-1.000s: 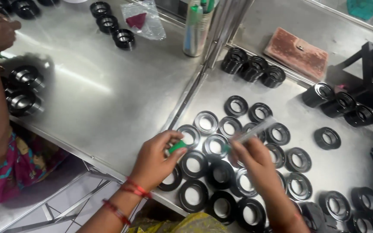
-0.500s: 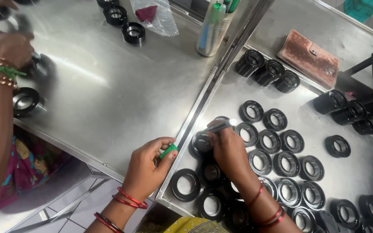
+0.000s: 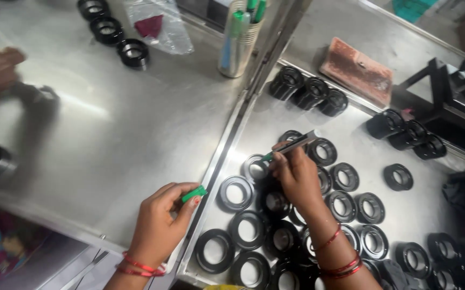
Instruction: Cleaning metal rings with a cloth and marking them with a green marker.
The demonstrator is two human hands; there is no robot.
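The right hand pinches a slim marker pen, whose long axis runs from about 2 o'clock down to 8 o'clock; its green tip points lower-left, touching or just above a black ring (contact is hard to tell). More rings lie in rows on the steel tray around it. At 8 o'clock from the pen, the left hand is closed around the small green cap, resting on the steel table.

A crumpled clear plastic bag holding something dark red is lying on the steel table near the top edge, just beside a black ring.
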